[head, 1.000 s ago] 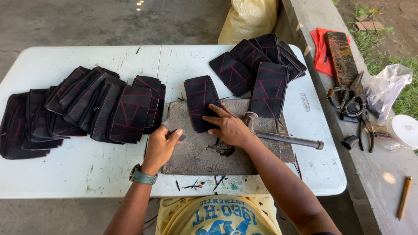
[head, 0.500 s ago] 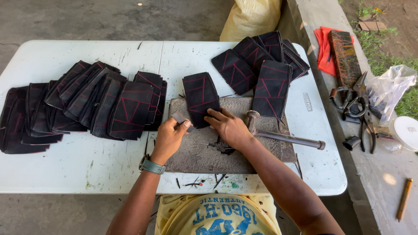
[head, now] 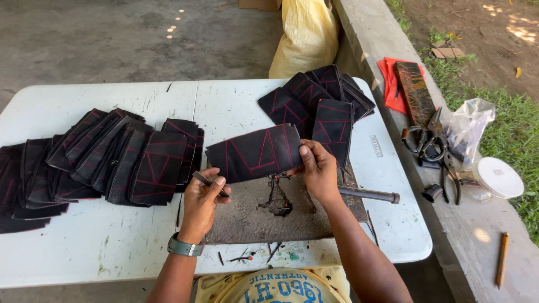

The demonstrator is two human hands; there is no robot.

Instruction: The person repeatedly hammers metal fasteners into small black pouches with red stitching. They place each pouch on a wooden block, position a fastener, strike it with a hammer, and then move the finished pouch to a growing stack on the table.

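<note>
One black panel with red stitching (head: 255, 152) has been lifted off the grey work mat (head: 247, 216) at lower centre, where it lay flat a second ago. It is pinched at its right edge by the right hand (head: 319, 171), fingers closed. A thin metal tool (head: 203, 178) is gripped in the closed left hand (head: 202, 205), just below the panel. Stacked panels (head: 101, 160) are seen at left, and further panels (head: 323, 104) at upper centre. The panel appears finished at the mat.

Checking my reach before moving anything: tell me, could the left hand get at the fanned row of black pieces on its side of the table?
Probably yes: the left hand hovers beside the row of black pieces, nothing between, though it pinches a small tool.
</note>
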